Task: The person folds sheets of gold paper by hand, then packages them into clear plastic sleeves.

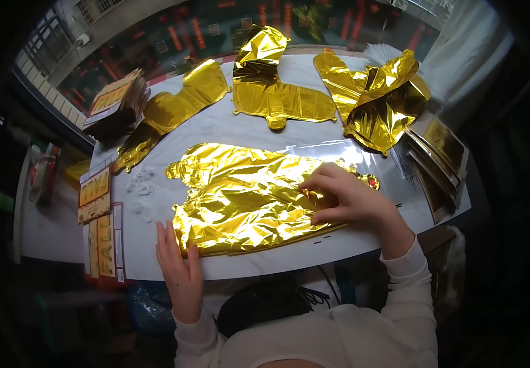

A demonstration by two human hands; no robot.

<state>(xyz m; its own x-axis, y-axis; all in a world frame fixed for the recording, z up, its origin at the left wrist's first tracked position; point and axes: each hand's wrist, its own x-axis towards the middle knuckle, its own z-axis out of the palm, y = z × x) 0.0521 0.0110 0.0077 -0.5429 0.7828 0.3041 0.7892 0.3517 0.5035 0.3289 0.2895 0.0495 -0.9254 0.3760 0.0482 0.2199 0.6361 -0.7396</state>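
Observation:
A stack of flat, wrinkled gold foil balloons (240, 199) lies in front of me on the white marbled table. My left hand (179, 264) rests at the stack's lower left edge, fingers stretched out and touching the foil. Over the stack's right part, my right hand (350, 199) has its thumb and fingers curled around a raised fold of foil. Under and behind that end lies a clear plastic sheet or bag (332, 150). A small red spot (373, 182) shows at the right tip of the foil.
More flat gold foil balloons lie along the back: one at left (185, 101), one in the middle (283, 98), a crumpled pile (378, 101) at right. Printed cards (114, 101) stand stacked at left, others (95, 193) nearer. Packets (433, 162) sit right; small clear pieces (142, 184) left.

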